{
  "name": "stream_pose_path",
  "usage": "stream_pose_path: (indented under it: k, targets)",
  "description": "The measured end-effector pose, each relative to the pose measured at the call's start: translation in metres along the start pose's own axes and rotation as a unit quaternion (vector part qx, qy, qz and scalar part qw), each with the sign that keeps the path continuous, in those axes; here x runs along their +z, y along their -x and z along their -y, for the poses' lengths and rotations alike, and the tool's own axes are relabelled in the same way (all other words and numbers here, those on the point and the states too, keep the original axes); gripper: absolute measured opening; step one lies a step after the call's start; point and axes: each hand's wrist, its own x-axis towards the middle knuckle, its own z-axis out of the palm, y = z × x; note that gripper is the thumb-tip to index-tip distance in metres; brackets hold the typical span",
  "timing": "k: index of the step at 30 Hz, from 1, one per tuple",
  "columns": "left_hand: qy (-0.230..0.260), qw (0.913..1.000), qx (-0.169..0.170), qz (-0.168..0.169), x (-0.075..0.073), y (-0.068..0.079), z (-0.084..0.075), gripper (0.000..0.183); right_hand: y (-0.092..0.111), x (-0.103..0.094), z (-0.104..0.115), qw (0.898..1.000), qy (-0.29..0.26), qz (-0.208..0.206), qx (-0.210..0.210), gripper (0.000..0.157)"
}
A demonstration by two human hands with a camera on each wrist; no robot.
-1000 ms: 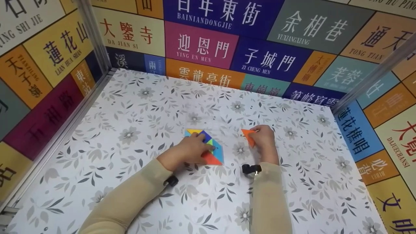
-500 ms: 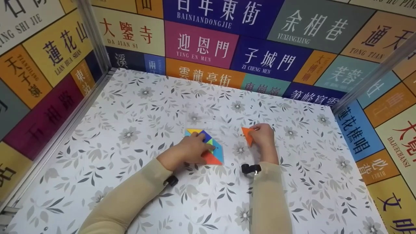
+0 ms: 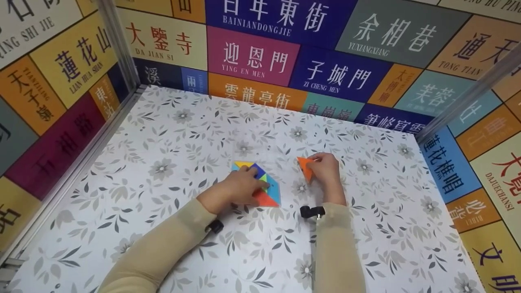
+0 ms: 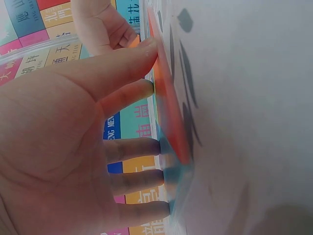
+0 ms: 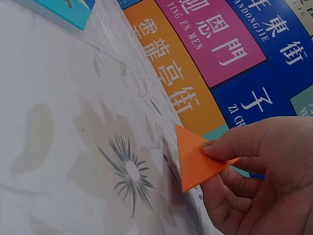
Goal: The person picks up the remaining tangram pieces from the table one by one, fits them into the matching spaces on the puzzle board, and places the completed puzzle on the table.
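Tangram pieces lie fitted together mid-table: a red triangle (image 3: pixel 268 200), a light blue piece (image 3: pixel 274 187), a dark blue piece (image 3: pixel 261 172), a yellow piece (image 3: pixel 243 163) and a bit of green. My left hand (image 3: pixel 244 186) covers part of them. In the left wrist view its extended fingers (image 4: pixel 132 148) and thumb rest on the pieces, the thumb by the red triangle's edge. To the right, my right hand (image 3: pixel 327 169) pinches an orange triangle (image 5: pixel 196 161) between thumb and fingers, raised over the tabletop. Palm and fingers hide the rest of the pieces.
White floral paper covers the table (image 3: pixel 171 219). Panels with coloured name tiles (image 3: pixel 252 57) enclose the back and both sides, joined by metal posts (image 3: pixel 120 44). A see-through plastic sheet (image 5: pixel 115 46) lies beside the pieces in the right wrist view.
My right hand has shifted slightly left and away from me with the orange triangle, bringing it a little closer to the other pieces. The left hand has stayed in place.
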Motion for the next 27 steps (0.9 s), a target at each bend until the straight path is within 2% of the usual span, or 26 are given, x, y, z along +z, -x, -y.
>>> stream_pose_path:
  k: [5, 14, 21, 27]
  targets:
    - [-0.005, 1.0000, 0.001, -0.004, 0.001, 0.000, 0.000, 0.062, 0.000, 0.003, 0.001, 1.000, -0.019, 0.017, 0.005, 0.026]
    - [0.004, 1.0000, -0.005, 0.002, 0.001, 0.000, 0.001, 0.063, 0.002, 0.008, 0.007, 1.000, -0.017, 0.018, -0.002, 0.025]
    - [0.005, 1.0000, -0.002, 0.000, 0.002, 0.000, 0.002, 0.064, 0.004, 0.012, 0.010, 0.999, -0.028, 0.038, 0.007, 0.022]
    - [0.004, 1.0000, 0.003, -0.006, 0.001, 0.000, 0.001, 0.063, 0.003, 0.013, 0.009, 0.999, -0.020, 0.040, -0.018, 0.023]
